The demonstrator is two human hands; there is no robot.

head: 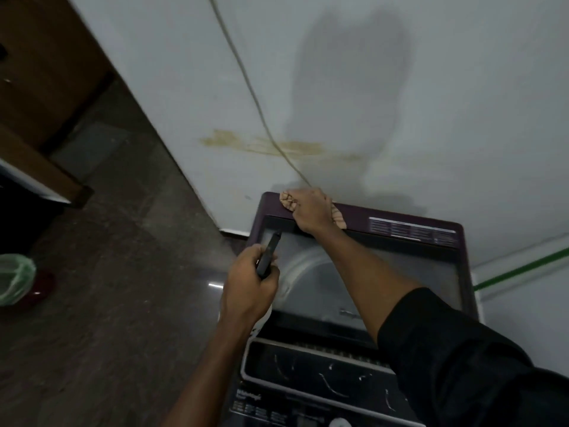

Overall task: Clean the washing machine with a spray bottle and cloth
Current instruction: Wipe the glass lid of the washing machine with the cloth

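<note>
A top-loading washing machine (412,229) with a purple rim and a glass lid stands against the white wall. My right hand (311,211) presses a beige patterned cloth (338,217) onto the machine's back rim, fingers curled over it. My left hand (249,285) grips a spray bottle by its neck; the black nozzle (271,251) points toward the lid's far left corner, and a bit of the white bottle body (260,323) shows below my palm. The control panel (323,380) lies nearest me with pale streaks on it.
A thin cord (246,75) runs down the stained wall to the machine's back. A green pipe (523,268) crosses the wall at right. Dark stone floor lies left, with a green-bagged bin (15,278) and wooden furniture (37,87) at far left.
</note>
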